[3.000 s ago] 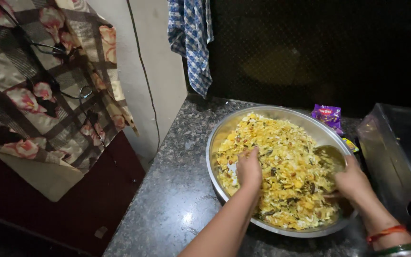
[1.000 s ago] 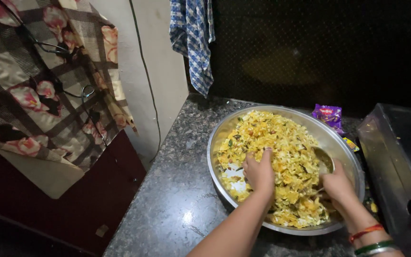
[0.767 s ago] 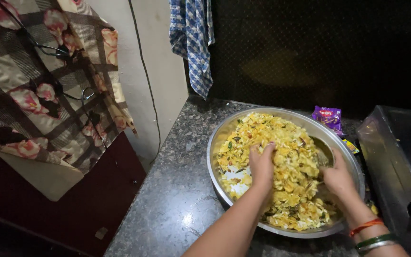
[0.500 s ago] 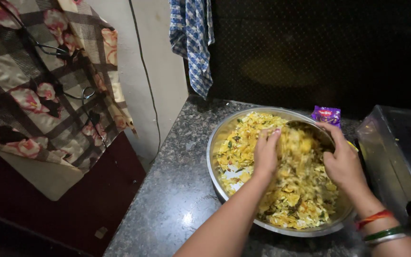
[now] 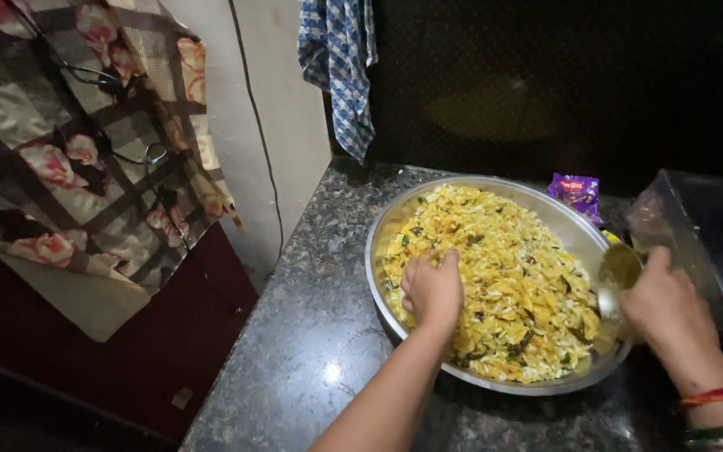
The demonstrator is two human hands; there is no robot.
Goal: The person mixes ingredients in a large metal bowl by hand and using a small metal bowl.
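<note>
A dark speckled granite counter (image 5: 311, 335) runs along a pale wall, with a blue checked cloth (image 5: 340, 67) hanging above it and a floral plaid cloth (image 5: 77, 159) draped at the left. In the single head view a wide steel bowl (image 5: 382, 230) sits on the counter, filled with a yellow flaky mixture (image 5: 504, 276). The left hand (image 5: 433, 289) lies in the mixture near the bowl's near-left side, fingers curled narrow into it. It has dropped back from the raised gather of half a second ago, so one turning stroke looks finished. The right hand (image 5: 667, 305) has moved out to the right rim and grips a spoon (image 5: 621, 268). A purple packet (image 5: 576, 191) lies beyond the bowl. The right edge is dim and cut off; the steel object there is hard to identify.
</note>
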